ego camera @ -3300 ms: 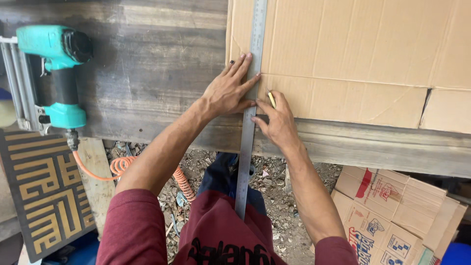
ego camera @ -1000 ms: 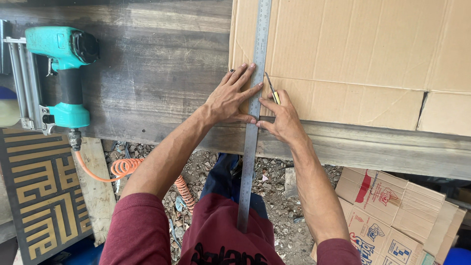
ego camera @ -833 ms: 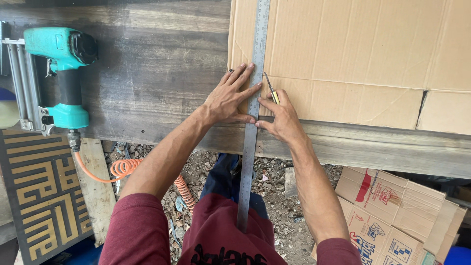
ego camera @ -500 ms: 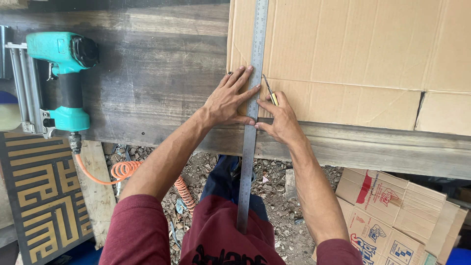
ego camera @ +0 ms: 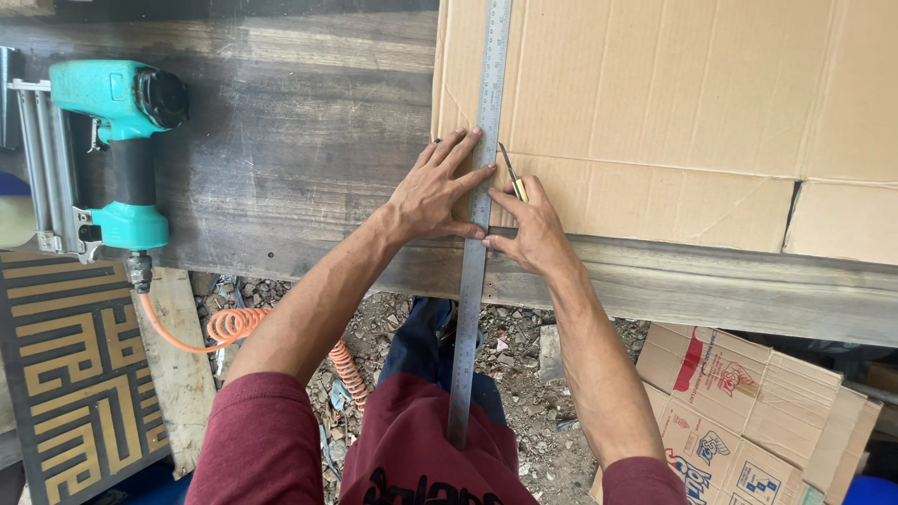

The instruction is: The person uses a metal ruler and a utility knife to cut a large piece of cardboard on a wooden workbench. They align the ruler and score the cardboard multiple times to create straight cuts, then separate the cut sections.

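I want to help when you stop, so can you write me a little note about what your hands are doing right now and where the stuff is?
Left hand: spread flat, pressing the long grey metal ruler onto the flat brown cardboard sheet.
Right hand: holds a small yellow-handled knife, blade against the ruler's right edge.
The cardboard lies on the dark wooden workbench; the ruler overhangs its near edge.
The teal air nail gun with its orange coiled hose rests at the left, untouched.
Done: ruler lined up.
Left: no finished cut is visible along the ruler yet.
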